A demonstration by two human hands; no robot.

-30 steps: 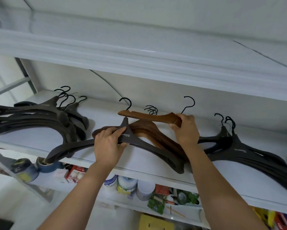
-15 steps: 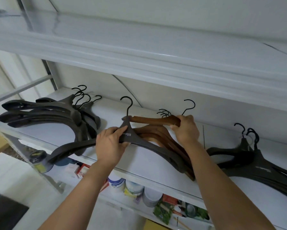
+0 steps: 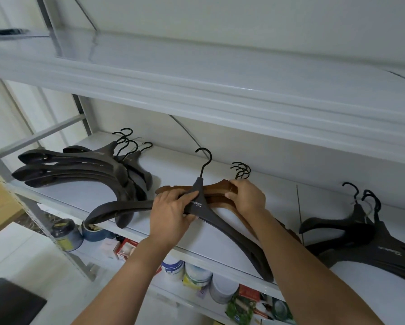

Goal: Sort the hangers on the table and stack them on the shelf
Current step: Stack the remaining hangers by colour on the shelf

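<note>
A: Left hand (image 3: 171,219)?
B: Fingers wrapped round the dark grey matte plastic hanger (image 3: 229,228), gripping its broad shoulder just left of the neck. There's white lettering printed beside the fingertips.
A: Where's that hanger?
B: Lying across the front of the stack of brown curved wooden hangers (image 3: 216,187), touching it. Its thin black wire hook points up toward the back wall. The wide right arm tapers down past the front edge of the white shelf (image 3: 173,163).
A: Right hand (image 3: 246,198)?
B: Gripping the wooden stack at the neck, thumb in front, fingers over the top. The wood is glossy and varnished, with a notch cut near the left tip. Black hooks are bunched just behind the hand.
A: Rest of the shelf?
B: Left of the wooden stack, apart from it, there's a pile of black smooth plastic hangers (image 3: 84,170) with hooks fanned. Right of it is a second pile of black hangers (image 3: 351,231). The forearm hides the gap, so contact can't be told.
A: Below?
B: One level under the stack there are round white tins (image 3: 198,274). Further left is a dark blue cylindrical jar (image 3: 66,235).
</note>
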